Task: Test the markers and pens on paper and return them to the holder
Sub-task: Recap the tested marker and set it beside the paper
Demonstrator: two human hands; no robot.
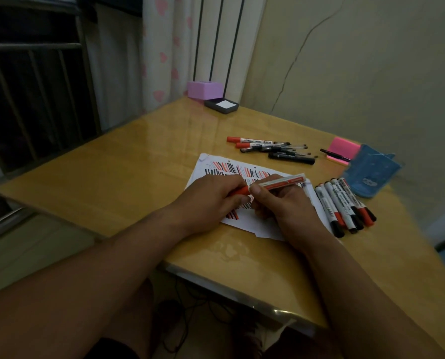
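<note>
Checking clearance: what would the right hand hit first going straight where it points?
Likely the left hand, which grips the cap end of the same red marker; the gap looks tiny.

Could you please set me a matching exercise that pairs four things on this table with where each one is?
Things:
1. red marker
2. blue holder
3. purple box
4. sheet of paper

Places:
A. at the far corner of the table, by the curtain
B. under the left hand and right hand
C. gripped by both hands
D. near the table's right edge, next to the pink sticky notes

Pairs: 1-C, 2-D, 3-A, 4-B
</note>
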